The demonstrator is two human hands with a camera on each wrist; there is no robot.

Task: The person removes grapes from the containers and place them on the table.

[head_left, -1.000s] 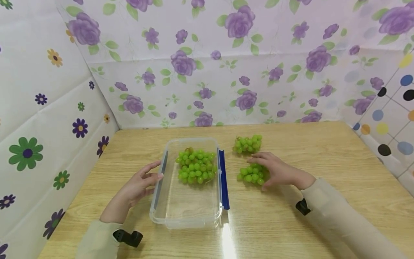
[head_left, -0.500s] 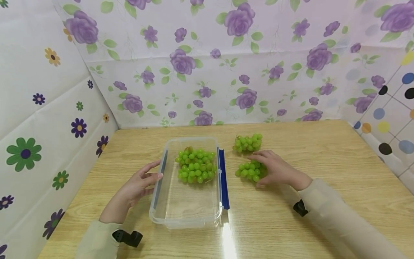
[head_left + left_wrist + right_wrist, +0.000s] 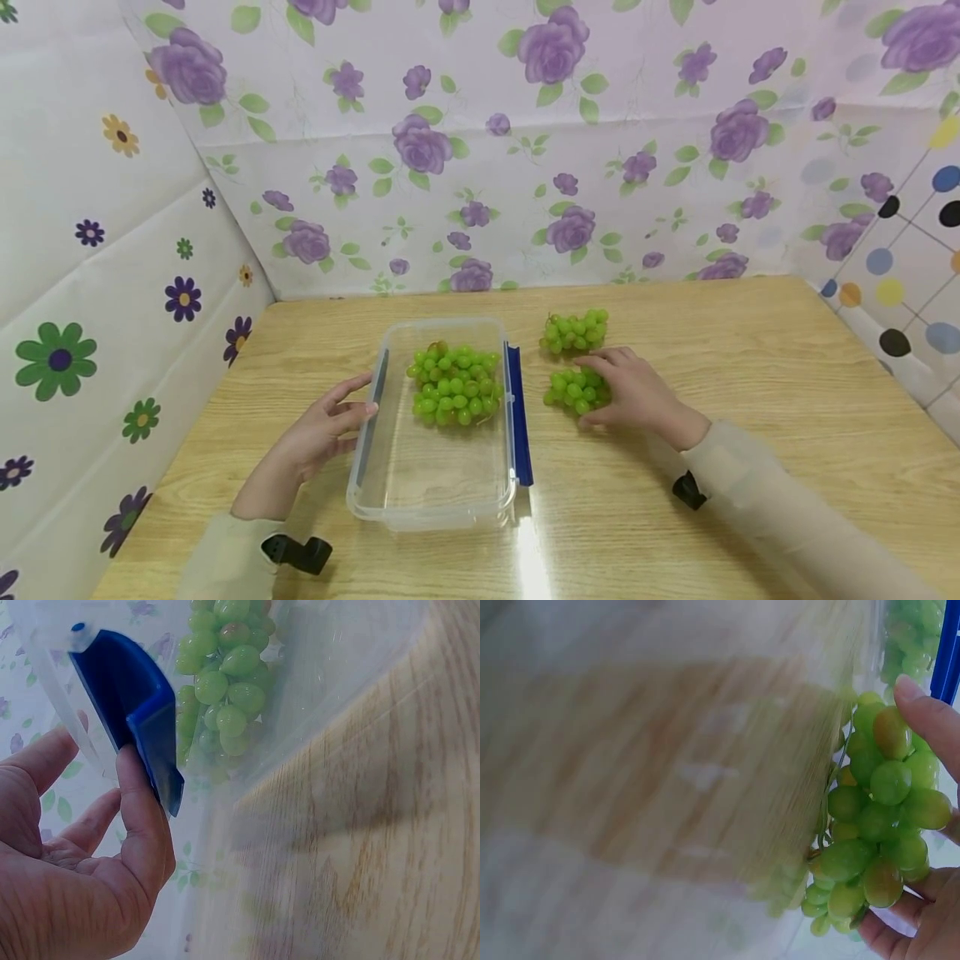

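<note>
A clear plastic container [image 3: 431, 467] sits on the table with two bunches of green grapes [image 3: 456, 387] inside. At its left side my left hand [image 3: 322, 429] touches the wall with fairly straight fingers; in the left wrist view a fingertip meets the blue latch flap [image 3: 150, 712]. To the right of the container, my right hand [image 3: 637, 396] holds another bunch of green grapes [image 3: 573, 390], partly covered by the fingers. The right wrist view has the thumb on one side of this bunch [image 3: 889, 817] and fingers on the other.
A further bunch of green grapes [image 3: 573, 331] lies just behind the right hand. Another blue latch flap [image 3: 519, 417] hangs out along the container's right side. Flower-printed cloth [image 3: 487, 167] covers the wall behind the wooden table [image 3: 637, 517].
My right hand has shifted left a little, and the grapes in it have slid slightly toward the container. The left hand and the container look unmoved.
</note>
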